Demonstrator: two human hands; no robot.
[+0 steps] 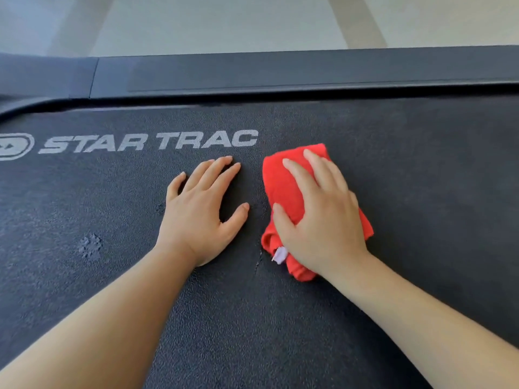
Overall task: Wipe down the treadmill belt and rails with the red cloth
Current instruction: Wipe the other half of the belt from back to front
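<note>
Pressing down on the cloth [292,192] with my right hand [320,220], I have it pinned flat to the belt [421,192]. The cloth is red, folded into a thick oblong, and its long axis runs from about 11 o'clock, at its far end, to 5 o'clock, near my wrist. A small pale tag [280,254] sticks out at its near edge, at roughly 7 o'clock from my palm. My right fingers are spread and laid flat across the top, not curled round it, with the thumb on the cloth's left side.

My left hand [199,211] lies just beside the cloth at 9 o'clock, apart from it, palm down and open on the bare belt, holding nothing.

The belt is black and finely pebbled. White lettering [148,141] reading STAR TRAC runs across it at 11 o'clock from my left hand, with part of an oval logo [14,146] at the left edge. A scuffed patch [91,247] shows at 9 o'clock from my left wrist, and a faint scratch lies between my wrists.

Beyond the belt, at 12 o'clock, a dark rail [309,71] runs the full width, with a seam toward its left end. Past the rail lies a pale grey floor [224,21] crossed by lighter bands.
</note>
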